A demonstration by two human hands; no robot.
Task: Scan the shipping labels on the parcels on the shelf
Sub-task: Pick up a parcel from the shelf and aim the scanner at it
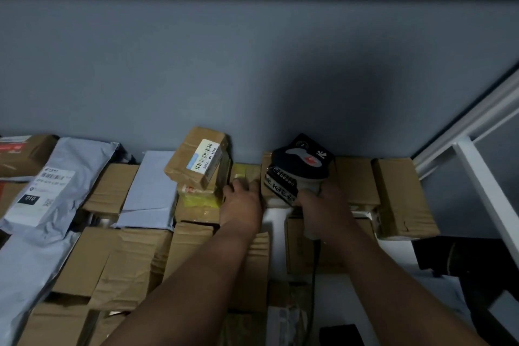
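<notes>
- The place looked like a parcel depot or stockroom: a shelf (276, 222) was packed edge to edge with taped cardboard boxes (123, 258).
- Grey poly mailers (60, 177) lay among them on the left, one bearing a printed shipping label (46, 191).
- A small box (200, 159) near the middle carried a barcode sticker (206, 159).
- A corded scanner (302, 174) was held over the parcels.
- White metal racking (483, 177) stood at the right, against a plain grey-blue wall (252, 64).
</notes>
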